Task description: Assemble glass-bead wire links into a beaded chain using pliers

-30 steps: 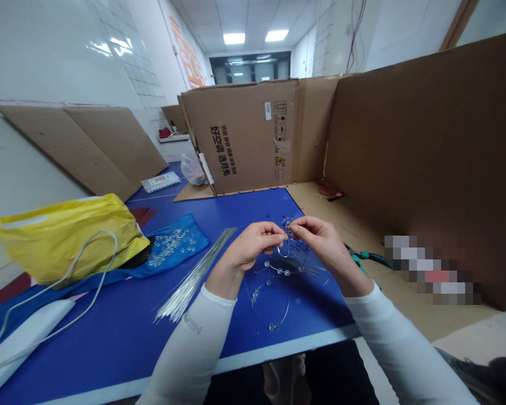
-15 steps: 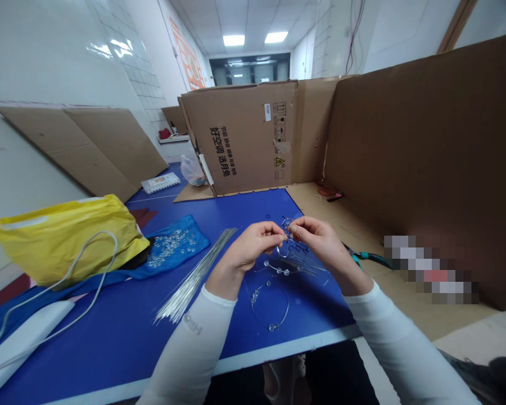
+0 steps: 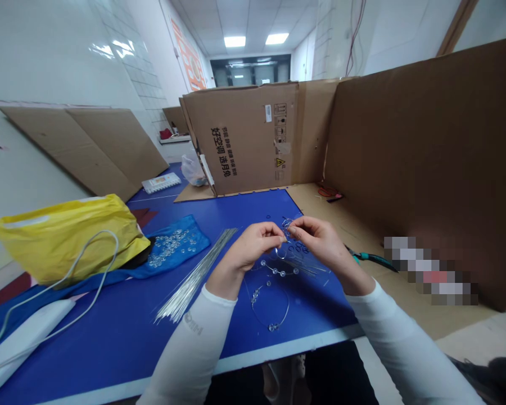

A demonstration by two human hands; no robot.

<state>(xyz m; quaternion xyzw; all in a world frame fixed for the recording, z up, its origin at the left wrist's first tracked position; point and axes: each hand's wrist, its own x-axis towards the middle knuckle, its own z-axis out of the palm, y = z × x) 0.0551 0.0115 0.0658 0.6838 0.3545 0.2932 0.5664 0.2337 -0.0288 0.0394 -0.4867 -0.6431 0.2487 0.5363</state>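
Note:
My left hand [image 3: 257, 243] is pinched on a thin wire [image 3: 280, 253] that curls in a small loop just below the fingertips. Clear round beads [image 3: 283, 273] on a strand hang or lie under the hands; I cannot tell which. My right hand [image 3: 315, 236] pinches close to the left one, its fingertips near the same wire; what lies between them is too small to make out fully. Behind the fingers sits a small cluster of wire and beads [image 3: 287, 224]. Nearer the table edge lies a wire ring with clear beads [image 3: 273, 327].
A bundle of straight wires [image 3: 196, 275] lies left of my hands. Loose clear beads [image 3: 172, 247] rest on a blue cloth by a yellow bag [image 3: 67, 236]. Green-handled pliers [image 3: 373, 257] lie at right on cardboard. Cardboard walls [image 3: 253, 135] stand behind. A white power strip [image 3: 29, 343] sits front left.
The beaded strand under my hands has shifted slightly left. The hands stay close together, with the fingertips a little further apart.

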